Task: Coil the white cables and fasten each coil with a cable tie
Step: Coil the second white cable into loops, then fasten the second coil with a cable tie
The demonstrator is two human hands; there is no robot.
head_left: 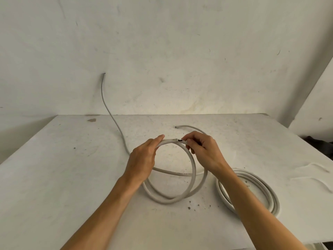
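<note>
A white cable (193,170) forms a loose coil of about two loops at the middle of the white table (72,177). My left hand (144,157) grips the top of the coil. My right hand (201,148) pinches the same stretch just to the right, where a small cable tie (179,140) with a dark head sits on the cable. One free end of this cable (177,126) lies behind my hands. The other tail (108,105) rises up against the wall at the back left. A second white coil (257,188) lies flat at the right, partly hidden by my right forearm.
Thin white cable ties (319,170) lie on the table at the far right. A dark object (319,143) sits past the table's right edge. The wall stands right behind the table.
</note>
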